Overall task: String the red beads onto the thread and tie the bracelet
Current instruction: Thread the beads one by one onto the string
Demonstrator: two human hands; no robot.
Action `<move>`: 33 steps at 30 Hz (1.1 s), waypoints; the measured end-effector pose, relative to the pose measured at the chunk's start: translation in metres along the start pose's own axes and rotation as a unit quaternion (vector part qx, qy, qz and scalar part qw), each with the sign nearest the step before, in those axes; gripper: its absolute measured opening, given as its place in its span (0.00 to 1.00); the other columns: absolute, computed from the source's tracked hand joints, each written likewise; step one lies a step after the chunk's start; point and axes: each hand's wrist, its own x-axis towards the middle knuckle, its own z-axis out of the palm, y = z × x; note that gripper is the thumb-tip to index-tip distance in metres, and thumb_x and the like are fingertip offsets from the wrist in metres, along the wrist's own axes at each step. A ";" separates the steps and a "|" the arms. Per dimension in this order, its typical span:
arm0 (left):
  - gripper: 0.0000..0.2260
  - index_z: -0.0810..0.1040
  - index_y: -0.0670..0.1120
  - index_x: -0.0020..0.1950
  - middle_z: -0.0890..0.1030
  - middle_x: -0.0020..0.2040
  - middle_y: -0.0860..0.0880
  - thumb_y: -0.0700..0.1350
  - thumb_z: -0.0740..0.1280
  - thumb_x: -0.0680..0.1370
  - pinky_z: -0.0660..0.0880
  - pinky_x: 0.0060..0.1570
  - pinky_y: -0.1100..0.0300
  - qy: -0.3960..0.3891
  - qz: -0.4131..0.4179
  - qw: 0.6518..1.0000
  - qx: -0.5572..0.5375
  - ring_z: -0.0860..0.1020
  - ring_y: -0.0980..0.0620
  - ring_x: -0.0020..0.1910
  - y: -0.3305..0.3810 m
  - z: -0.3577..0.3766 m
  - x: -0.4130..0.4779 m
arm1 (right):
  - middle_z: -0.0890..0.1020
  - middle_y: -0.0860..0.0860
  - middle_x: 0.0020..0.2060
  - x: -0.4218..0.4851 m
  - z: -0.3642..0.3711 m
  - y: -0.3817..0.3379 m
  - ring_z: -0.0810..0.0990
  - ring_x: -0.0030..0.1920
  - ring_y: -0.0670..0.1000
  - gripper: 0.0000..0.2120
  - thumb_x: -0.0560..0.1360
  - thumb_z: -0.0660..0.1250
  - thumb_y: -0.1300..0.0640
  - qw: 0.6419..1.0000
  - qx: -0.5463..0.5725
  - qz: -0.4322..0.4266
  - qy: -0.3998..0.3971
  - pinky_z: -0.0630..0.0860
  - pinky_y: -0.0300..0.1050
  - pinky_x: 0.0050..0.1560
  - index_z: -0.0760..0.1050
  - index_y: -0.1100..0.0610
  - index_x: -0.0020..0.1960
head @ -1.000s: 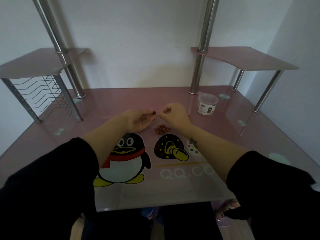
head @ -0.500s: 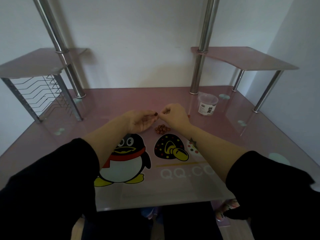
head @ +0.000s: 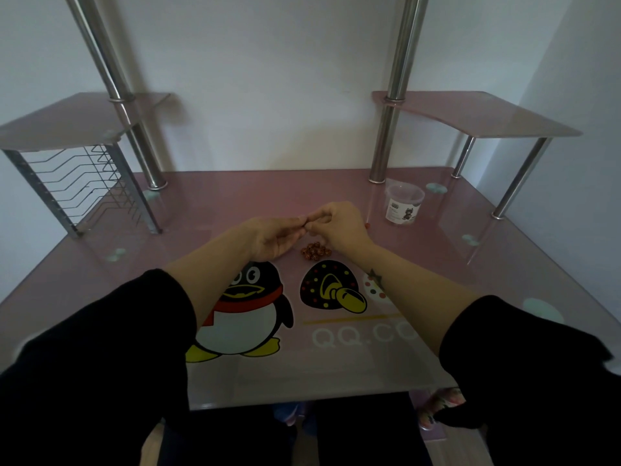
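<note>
Head view: left hand [head: 272,237] and right hand [head: 339,223] meet with fingers pinched; whether they hold anything, I cannot tell. Red beads [head: 315,251] lie at 6 o'clock, above "QQ.CO" on the surface [head: 504,274].

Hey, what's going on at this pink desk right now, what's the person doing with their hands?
A person in black sleeves is working at a pink glass desk. The left hand and right hand meet fingertip to fingertip above a small pile of red beads, pinching something too small to make out, probably a bead and the thread. One stray bead lies just right of the right hand, and a clear plastic cup stands further back on the right.
</note>
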 end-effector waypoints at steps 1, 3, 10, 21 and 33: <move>0.03 0.81 0.40 0.45 0.84 0.38 0.46 0.39 0.69 0.76 0.78 0.30 0.69 0.004 0.002 1.000 0.002 0.82 0.57 0.36 0.000 0.000 0.000 | 0.82 0.51 0.31 0.000 0.000 0.000 0.75 0.20 0.41 0.05 0.73 0.72 0.60 1.000 0.005 0.003 -0.002 0.77 0.37 0.30 0.82 0.60 0.48; 0.03 0.81 0.41 0.44 0.83 0.39 0.47 0.40 0.69 0.76 0.78 0.31 0.69 0.017 0.011 1.000 0.007 0.81 0.56 0.38 -0.001 0.001 0.002 | 0.83 0.53 0.33 0.000 0.000 0.001 0.75 0.21 0.41 0.05 0.73 0.72 0.61 1.000 0.014 0.007 -0.005 0.78 0.37 0.30 0.82 0.60 0.48; 0.04 0.82 0.44 0.44 0.79 0.34 0.50 0.44 0.69 0.76 0.72 0.27 0.71 0.049 0.067 0.990 0.114 0.74 0.58 0.31 0.008 0.007 0.001 | 0.83 0.52 0.41 0.002 -0.001 0.002 0.79 0.32 0.40 0.10 0.74 0.69 0.60 1.000 -0.028 0.001 -0.009 0.76 0.39 0.38 0.81 0.58 0.54; 0.03 0.82 0.41 0.45 0.83 0.37 0.47 0.39 0.70 0.76 0.74 0.28 0.67 0.078 0.171 0.967 0.173 0.77 0.57 0.30 0.015 0.019 0.005 | 0.81 0.53 0.29 0.004 -0.010 -0.004 0.76 0.23 0.44 0.03 0.76 0.67 0.63 0.980 0.180 0.088 0.002 0.72 0.36 0.24 0.78 0.57 0.44; 0.08 0.83 0.43 0.53 0.83 0.46 0.46 0.41 0.71 0.75 0.78 0.47 0.58 0.155 0.272 0.801 0.511 0.79 0.52 0.42 0.007 0.019 0.039 | 0.79 0.53 0.26 0.006 -0.020 0.014 0.74 0.18 0.42 0.05 0.76 0.65 0.63 0.980 0.110 0.149 0.073 0.71 0.34 0.20 0.76 0.60 0.41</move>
